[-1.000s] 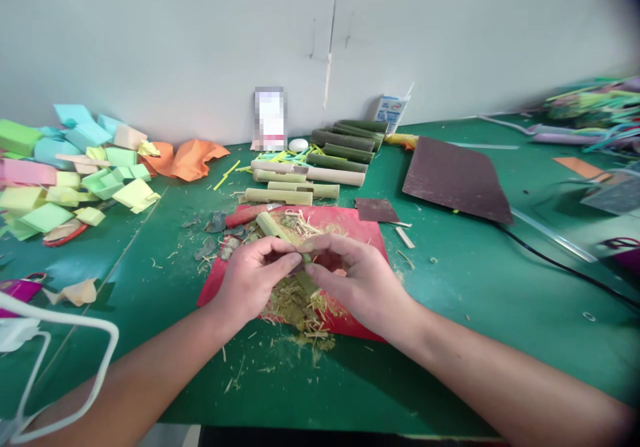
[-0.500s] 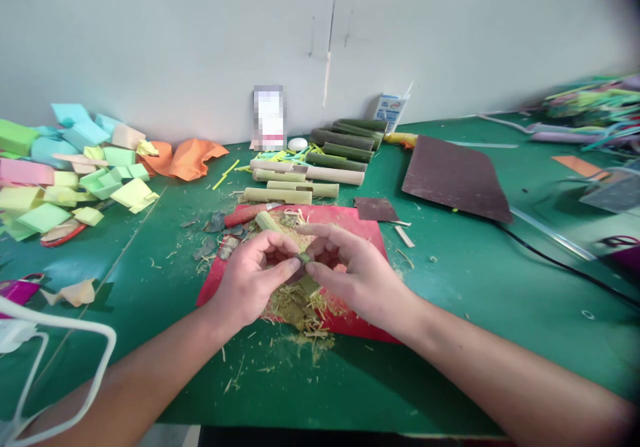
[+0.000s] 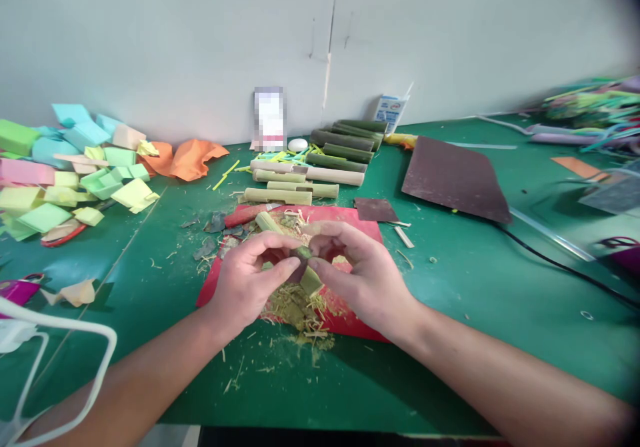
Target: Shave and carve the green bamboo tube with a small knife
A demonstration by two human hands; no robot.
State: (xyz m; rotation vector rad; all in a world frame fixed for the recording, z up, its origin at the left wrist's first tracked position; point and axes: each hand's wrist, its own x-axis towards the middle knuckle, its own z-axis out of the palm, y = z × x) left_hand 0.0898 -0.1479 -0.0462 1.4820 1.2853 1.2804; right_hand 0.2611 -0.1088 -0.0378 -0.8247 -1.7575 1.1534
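Between both hands is a small dark brown piece of sandpaper (image 3: pixel 299 271), dusted green along its top edge. My left hand (image 3: pixel 253 273) pinches its left side between thumb and fingers. Its right side is in the pinch of my right hand (image 3: pixel 357 267). Under the hands a pale green bamboo tube (image 3: pixel 311 283) lies on a red mat (image 3: pixel 363 313), its middle hidden by my fingers. Shavings and greenish dust (image 3: pixel 293 307) cover the mat's middle. A red-handled tool (image 3: pixel 250 215) rests at the mat's far left edge.
Behind the mat lie several pale bamboo tubes (image 3: pixel 277 197) and darker green ones (image 3: pixel 345 153). A large brown sheet (image 3: pixel 455 180) and a smaller one (image 3: pixel 376 209) are to the right. Folded coloured papers (image 3: pixel 65 167) pile up left. A white wire frame (image 3: pixel 95 330) stands near left.
My right hand has shifted slightly, and more of the green-dusted sandpaper and the near end of the bamboo tube shows. Both hands keep their pinch.
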